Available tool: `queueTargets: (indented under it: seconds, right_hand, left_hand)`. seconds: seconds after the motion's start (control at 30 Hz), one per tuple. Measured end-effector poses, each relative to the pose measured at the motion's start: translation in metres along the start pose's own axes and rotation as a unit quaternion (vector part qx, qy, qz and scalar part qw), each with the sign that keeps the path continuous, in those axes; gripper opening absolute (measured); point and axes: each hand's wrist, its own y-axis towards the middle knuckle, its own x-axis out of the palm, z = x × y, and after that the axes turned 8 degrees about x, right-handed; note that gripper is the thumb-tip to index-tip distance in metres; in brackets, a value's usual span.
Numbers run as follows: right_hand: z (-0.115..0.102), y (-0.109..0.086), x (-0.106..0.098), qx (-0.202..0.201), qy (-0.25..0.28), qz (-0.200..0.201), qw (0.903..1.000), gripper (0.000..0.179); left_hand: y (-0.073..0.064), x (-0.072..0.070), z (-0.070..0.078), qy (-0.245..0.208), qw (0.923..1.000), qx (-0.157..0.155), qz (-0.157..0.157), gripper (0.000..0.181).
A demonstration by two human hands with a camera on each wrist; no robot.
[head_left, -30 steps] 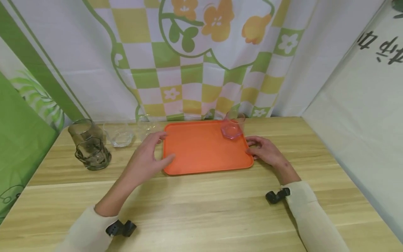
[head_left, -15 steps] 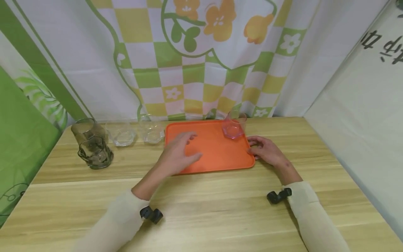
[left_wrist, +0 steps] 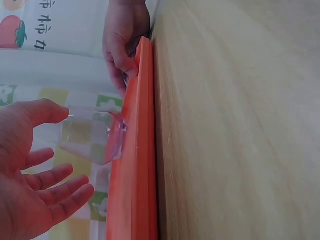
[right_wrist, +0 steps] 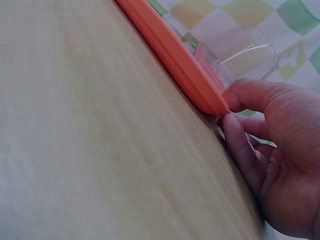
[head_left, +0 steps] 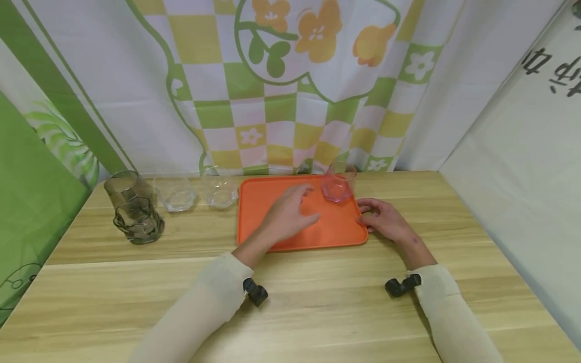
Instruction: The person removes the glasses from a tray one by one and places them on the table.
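An orange tray (head_left: 258,212) lies flat on the wooden table, with a pink-based clear glass (head_left: 337,189) upright on its back right corner. My left hand (head_left: 288,214) hovers above the middle of the tray, thumb and fingers spread and holding nothing. In the left wrist view the same glass (left_wrist: 92,132) stands beyond that hand's parted fingers. At the tray's right edge, my right hand (head_left: 386,221) pinches the rim between thumb and fingers, as the right wrist view shows on the tray's edge (right_wrist: 185,65).
Left of the tray stand two clear glasses, one close to it (head_left: 221,194) and another clear glass (head_left: 177,194) farther left. Two dark grey glasses, a taller glass (head_left: 127,186) and a wavy glass (head_left: 140,222), stand at the far left. A patterned curtain (head_left: 281,121) hangs behind.
My left hand has moved right, from the tray's left edge to above its middle, fingers still spread. The right hand keeps its place at the tray's right rim.
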Motion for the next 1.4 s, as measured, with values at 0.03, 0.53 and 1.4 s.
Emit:
queueTargets:
  seconds: [0.03, 0.53, 1.4]
  right_hand:
    - [0.000, 0.000, 0.000, 0.001, 0.000, 0.000, 1.0000, 0.057]
    - [-0.001, -0.002, 0.000, 0.005, -0.001, 0.001, 1.0000, 0.058]
    - [0.001, 0.001, 0.000, -0.005, 0.006, -0.003, 1.0000, 0.058]
  left_hand:
    - [0.004, 0.002, 0.000, 0.001, 1.0000, -0.001, 0.002, 0.063]
    - [0.045, 0.037, -0.002, -0.007, 0.9980, -0.033, 0.053, 0.071]
    - [0.072, 0.057, -0.005, -0.028, 0.9956, -0.068, 0.058, 0.082]
